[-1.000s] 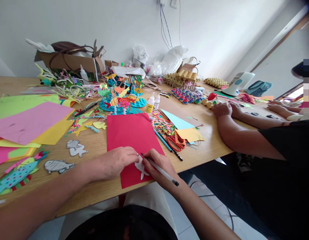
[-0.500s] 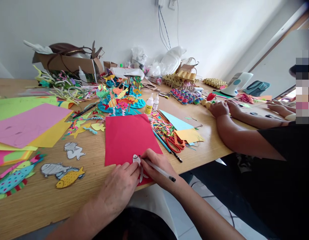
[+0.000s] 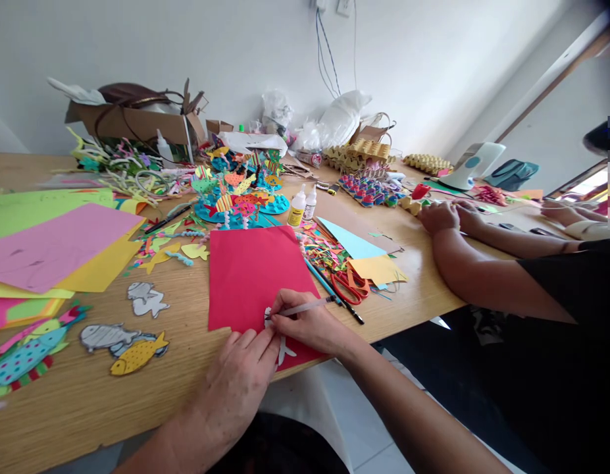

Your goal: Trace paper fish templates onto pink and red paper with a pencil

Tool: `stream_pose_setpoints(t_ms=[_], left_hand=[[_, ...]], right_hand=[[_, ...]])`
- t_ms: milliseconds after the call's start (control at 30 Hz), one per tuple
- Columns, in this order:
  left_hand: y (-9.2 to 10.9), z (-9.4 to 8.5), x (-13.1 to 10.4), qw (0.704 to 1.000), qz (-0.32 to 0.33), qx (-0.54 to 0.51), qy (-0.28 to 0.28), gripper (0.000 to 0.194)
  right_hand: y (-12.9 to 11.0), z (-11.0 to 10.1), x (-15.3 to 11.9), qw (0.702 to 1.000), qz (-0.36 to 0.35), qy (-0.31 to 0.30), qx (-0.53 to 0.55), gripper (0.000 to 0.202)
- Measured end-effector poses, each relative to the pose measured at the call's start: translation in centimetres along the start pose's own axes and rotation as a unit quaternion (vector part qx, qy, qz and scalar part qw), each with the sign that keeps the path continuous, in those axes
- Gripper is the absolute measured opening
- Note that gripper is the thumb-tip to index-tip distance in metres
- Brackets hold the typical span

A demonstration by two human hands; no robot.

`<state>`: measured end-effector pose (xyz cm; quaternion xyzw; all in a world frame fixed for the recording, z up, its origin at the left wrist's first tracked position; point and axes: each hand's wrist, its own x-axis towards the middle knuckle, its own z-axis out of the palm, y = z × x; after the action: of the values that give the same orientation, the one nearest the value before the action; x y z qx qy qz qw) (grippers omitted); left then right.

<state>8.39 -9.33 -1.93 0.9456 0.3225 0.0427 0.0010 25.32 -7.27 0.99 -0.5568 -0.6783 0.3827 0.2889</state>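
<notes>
A sheet of red paper (image 3: 253, 276) lies at the table's front edge. On it is a white paper fish (image 3: 285, 355); its tail and a bit of its head show, and my fingers cover the middle. My left hand (image 3: 245, 365) lies with fingers stretched out, pressing on the paper beside the fish. In my right hand (image 3: 301, 322) is a pen (image 3: 309, 305) with a pale clear barrel and black end, closed in the fingers and leaning right. Its tip is hidden at the fish's head. Left of the sheet lie a yellow spotted fish (image 3: 139, 354) and grey fish cutouts (image 3: 104, 336).
Coloured sheets (image 3: 62, 243) are piled at the left. Orange-handled scissors (image 3: 348, 288), pencils and paper scraps lie right of the red sheet. Two glue bottles (image 3: 297, 207) stand behind it, near a blue fish display (image 3: 235, 197). Another person's arms (image 3: 457, 250) rest at the right.
The pen has tipped from sloping down toward me to nearly level, and my right hand has shifted slightly, now covering more of the fish's head. My left hand stays pressed down.
</notes>
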Motion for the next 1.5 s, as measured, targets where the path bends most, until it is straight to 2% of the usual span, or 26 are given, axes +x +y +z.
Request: stream_pose_setpoints(t_ms=[167,467,900,1100,1267,1500], left_hand=[[-0.02,0.18,-0.12,1.000,-0.001,-0.006,-0.007,0.039],[-0.04,-0.56,0.18,0.999,-0.001,-0.014,-0.035,0.041],[0.15,-0.45,0.22,0.999,-0.010,-0.020,-0.025,0.041],[0.20,-0.28,0.23,1.000,-0.014,-0.008,0.000,0.043],[0.14,-0.40,0.36,1.000,-0.007,-0.008,-0.014,0.042],[0.12,0.09,0.39,1.000,-0.016,0.001,0.004,0.047]], right_hand=[[0.06,0.07,0.04,1.000,-0.004,0.001,-0.017,0.008],[-0.04,0.12,0.04,0.999,-0.009,-0.001,-0.038,0.009],[0.08,0.39,0.31,0.999,-0.002,0.018,-0.028,0.010],[0.42,0.56,0.51,0.999,-0.005,0.032,-0.017,0.010],[0.39,0.59,0.57,0.999,-0.001,0.038,-0.013,0.012],[0.54,0.58,0.73,0.999,0.000,0.050,-0.010,0.013]])
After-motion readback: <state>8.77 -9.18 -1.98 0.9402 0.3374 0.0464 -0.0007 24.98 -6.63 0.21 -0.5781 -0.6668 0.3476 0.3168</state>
